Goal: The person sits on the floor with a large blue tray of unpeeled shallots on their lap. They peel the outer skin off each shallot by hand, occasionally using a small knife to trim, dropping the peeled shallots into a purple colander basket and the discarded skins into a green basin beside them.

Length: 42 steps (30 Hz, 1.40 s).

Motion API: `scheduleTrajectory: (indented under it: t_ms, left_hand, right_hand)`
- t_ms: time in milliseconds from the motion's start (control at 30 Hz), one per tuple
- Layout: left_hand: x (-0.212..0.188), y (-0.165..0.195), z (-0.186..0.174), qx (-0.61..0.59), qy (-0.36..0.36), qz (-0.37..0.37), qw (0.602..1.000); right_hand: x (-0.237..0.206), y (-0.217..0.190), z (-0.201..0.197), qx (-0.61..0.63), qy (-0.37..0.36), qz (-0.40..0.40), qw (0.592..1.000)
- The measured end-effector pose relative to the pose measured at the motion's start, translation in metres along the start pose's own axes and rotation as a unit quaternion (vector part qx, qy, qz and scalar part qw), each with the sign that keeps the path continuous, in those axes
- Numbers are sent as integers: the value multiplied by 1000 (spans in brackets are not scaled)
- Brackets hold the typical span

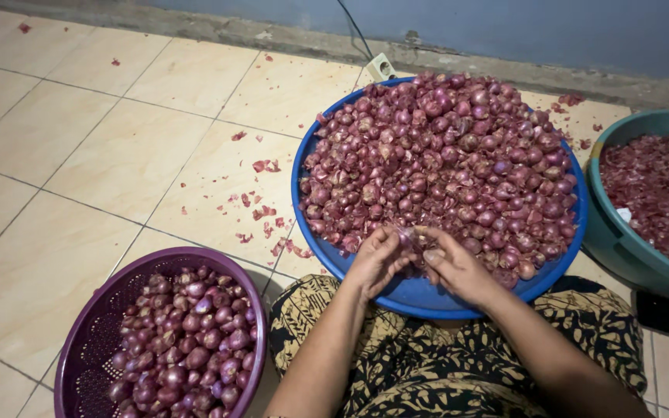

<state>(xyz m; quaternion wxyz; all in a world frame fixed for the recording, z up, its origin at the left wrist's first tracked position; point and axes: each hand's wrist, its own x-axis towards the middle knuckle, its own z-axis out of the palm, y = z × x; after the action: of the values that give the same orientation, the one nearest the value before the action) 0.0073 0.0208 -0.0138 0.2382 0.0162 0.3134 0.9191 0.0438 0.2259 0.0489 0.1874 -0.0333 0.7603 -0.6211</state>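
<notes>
My left hand (377, 259) and my right hand (452, 267) meet over the near rim of the blue basin (427, 298), and between them I pinch one small shallot (410, 236). The fingertips of both hands are curled in on it, left thumb and fingers on one side, right thumb on the other, so both hands are closed around that single bulb. It sits just above the near edge of the basin, touching the heap behind it.

I count three containers on the tiled floor (79, 155). The blue basin is in the middle, piled high with unpeeled shallots (443, 155), far too many to count. At the near left corner of the floor stands one purple perforated basket (87, 340), holding smooth, shiny peeled shallots (187, 348), also more than I can count. At the right edge is one teal tub (621, 248) filled with loose red skins (656, 193).

Scattered flakes of skin (261, 210) lie on the tiles between the basket and the basin. My lap, in black and yellow patterned cloth (427, 364), lies under the basin's near rim. One white plug (381, 66) lies by the far wall.
</notes>
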Motion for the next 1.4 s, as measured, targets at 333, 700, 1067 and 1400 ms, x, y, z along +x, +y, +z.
scheduleTrajectory:
  t_ms: [333,700,1067,1400]
  left_hand:
    - [-5,5,4,-9,-17,-9,1000]
    - [-3,-2,-3,12,-12,28,999]
    - [-4,0,2,54,11,17,998]
    - [-10,9,12,15,-16,46,999]
  right_hand:
    - [19,19,1,89,21,-12,996]
    - [4,10,1,20,-12,-59,998]
    - [-6,-1,-4,-93,31,-21,995]
    - [19,11,-18,-77,64,47,994]
